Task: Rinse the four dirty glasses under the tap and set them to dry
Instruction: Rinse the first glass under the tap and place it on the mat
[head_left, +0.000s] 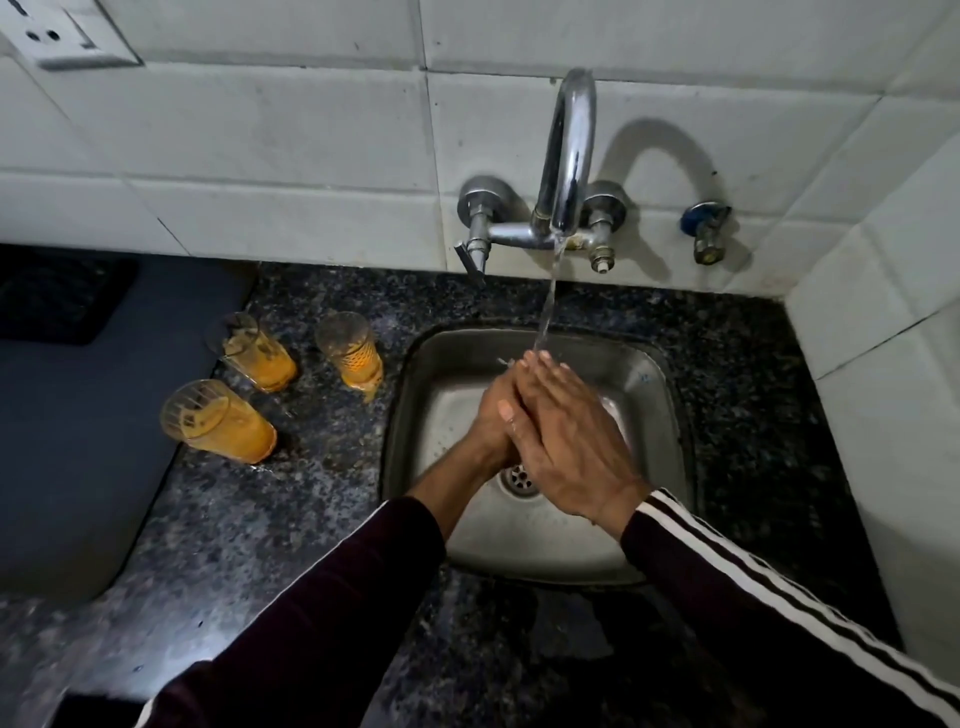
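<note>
Dim in here; light from the front throws the tap spout's arched shadow onto the tiles right of it. Glare streaks its chrome. Edges bow, lower corners murky.

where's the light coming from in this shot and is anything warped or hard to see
Head view: light strikes from the front left, so the tap casts a curved shadow to its right on the tiles; foreground countertop and sleeves are dim; wide-angle lens bends the tile lines and tilts the three glasses outward; both hands, left hand and right hand, are sharp under the stream.
</note>
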